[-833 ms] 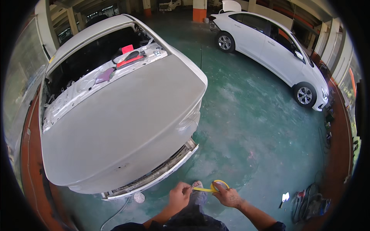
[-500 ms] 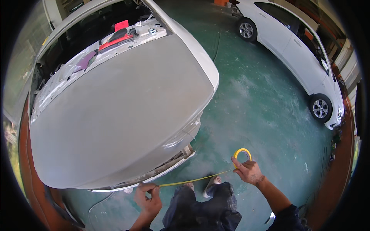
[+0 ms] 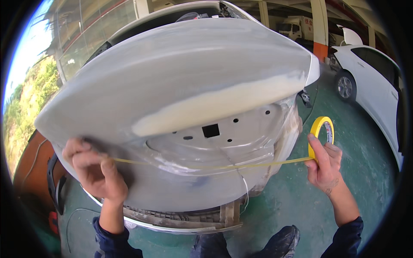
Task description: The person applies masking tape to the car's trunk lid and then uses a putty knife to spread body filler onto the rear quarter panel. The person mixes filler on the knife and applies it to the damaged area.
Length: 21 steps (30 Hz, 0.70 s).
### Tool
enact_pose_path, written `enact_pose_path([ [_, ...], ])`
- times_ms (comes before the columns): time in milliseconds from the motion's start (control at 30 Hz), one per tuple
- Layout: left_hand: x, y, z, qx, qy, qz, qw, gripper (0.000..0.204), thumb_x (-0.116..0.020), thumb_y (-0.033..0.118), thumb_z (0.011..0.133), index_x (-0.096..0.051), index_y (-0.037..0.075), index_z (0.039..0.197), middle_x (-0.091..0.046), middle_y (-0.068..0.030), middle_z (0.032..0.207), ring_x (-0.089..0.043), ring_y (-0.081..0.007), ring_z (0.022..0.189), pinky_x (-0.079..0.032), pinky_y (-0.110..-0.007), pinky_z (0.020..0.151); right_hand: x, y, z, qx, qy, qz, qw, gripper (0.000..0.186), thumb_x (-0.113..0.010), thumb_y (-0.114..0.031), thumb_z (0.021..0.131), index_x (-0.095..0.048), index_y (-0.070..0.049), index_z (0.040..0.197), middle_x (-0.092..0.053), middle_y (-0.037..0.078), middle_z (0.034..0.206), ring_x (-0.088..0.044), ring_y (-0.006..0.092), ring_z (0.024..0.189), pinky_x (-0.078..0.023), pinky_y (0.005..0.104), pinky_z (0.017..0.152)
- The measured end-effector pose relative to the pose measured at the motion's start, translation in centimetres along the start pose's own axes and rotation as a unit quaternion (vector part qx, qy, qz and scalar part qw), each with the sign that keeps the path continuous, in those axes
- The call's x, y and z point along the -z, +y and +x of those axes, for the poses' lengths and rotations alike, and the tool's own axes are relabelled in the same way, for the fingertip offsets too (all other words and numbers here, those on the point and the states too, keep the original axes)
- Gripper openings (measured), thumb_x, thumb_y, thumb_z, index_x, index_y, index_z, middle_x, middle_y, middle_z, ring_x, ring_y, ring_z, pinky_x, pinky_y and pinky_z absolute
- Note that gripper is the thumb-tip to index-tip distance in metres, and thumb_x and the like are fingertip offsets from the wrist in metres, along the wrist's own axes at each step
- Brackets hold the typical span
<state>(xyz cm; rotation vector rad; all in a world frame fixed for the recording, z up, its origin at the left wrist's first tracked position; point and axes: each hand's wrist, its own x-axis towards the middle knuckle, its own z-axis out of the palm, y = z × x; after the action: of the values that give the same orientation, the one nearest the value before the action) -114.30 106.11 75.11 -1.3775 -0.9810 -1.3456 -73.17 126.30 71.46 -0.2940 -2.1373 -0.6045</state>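
My left hand point(image 3: 97, 174) is at the left side of the grey trunk lid point(image 3: 185, 73), its fingers closed on the end of a narrow yellow tape strip point(image 3: 206, 167). The strip runs taut across the lid's lower recessed panel point(image 3: 254, 124) to a yellow tape roll point(image 3: 315, 133), gripped by my right hand point(image 3: 322, 163) beyond the lid's right edge. A long pale cream patch point(image 3: 219, 103) lies above the recess, which has several dark holes. Whether the strip touches the metal along its middle I cannot tell.
A white car point(image 3: 365, 81) stands at right on the green floor point(image 3: 352, 150). A pillar point(image 3: 319, 34) and a truck point(image 3: 292, 30) are behind. Below the lid is an exposed bumper bar point(image 3: 180, 220). Dark trim point(image 3: 54, 185), a hose and greenery are at left.
My view has swung onto the lid's rear face. Both hands have risen and spread apart, drawing a longer tape strip out, the left hand moving leftward onto the lid's front.
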Motion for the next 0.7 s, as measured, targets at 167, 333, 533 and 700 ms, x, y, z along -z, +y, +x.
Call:
enact_pose_path([
  [167, -1.2, 0.2, 0.2, -0.045, 0.039, -0.013, 0.998, 0.017, -0.078, 0.014, 0.084, -0.064, 0.007, 0.088, -0.05, -0.0083, 0.106, -0.045, -0.023, 0.105, -0.034, -0.036, 0.098, -2.6, -1.5, -0.9, -0.055, 0.149, -0.051, 0.986, 0.046, -0.068, 0.001, 0.087, -0.058, 0.006, 0.132, -0.069, 0.017, 0.09, -0.056, 0.0241, 0.052, -0.047, 0.0351, 0.054],
  [333, -1.3, 1.1, 0.6, -0.138, 0.036, 0.056, 0.988, 0.017, -0.083, 0.01, 0.073, -0.068, 0.009, 0.08, -0.055, -0.0053, 0.095, -0.045, -0.0269, 0.102, -0.035, -0.038, 0.092, -1.0, 0.2, 0.9, -0.146, 0.174, -0.019, 0.974, 0.042, -0.065, -0.003, 0.093, -0.057, -0.004, 0.134, -0.068, 0.021, 0.094, -0.067, 0.033, 0.065, -0.054, 0.0357, 0.062],
  [533, -1.1, 1.4, 0.6, -0.131, 0.003, 0.082, 0.988, 0.016, -0.083, 0.01, 0.072, -0.069, 0.011, 0.08, -0.057, -0.0034, 0.097, -0.046, -0.0267, 0.104, -0.032, -0.039, 0.093, 0.6, 1.3, 3.8, -0.143, 0.18, -0.046, 0.972, 0.039, -0.064, -0.009, 0.096, -0.056, -0.008, 0.134, -0.069, 0.02, 0.095, -0.07, 0.0342, 0.07, -0.056, 0.0375, 0.064],
  [700, -0.8, 1.1, 1.7, -0.162, 0.018, 0.128, 0.978, 0.016, -0.083, 0.011, 0.071, -0.069, 0.011, 0.079, -0.059, -0.0022, 0.098, -0.048, -0.0258, 0.105, -0.031, -0.038, 0.092, -0.3, 2.5, 5.3, -0.12, 0.202, -0.082, 0.969, 0.038, -0.064, -0.013, 0.098, -0.056, -0.011, 0.134, -0.069, 0.019, 0.096, -0.07, 0.0329, 0.071, -0.056, 0.038, 0.065],
])
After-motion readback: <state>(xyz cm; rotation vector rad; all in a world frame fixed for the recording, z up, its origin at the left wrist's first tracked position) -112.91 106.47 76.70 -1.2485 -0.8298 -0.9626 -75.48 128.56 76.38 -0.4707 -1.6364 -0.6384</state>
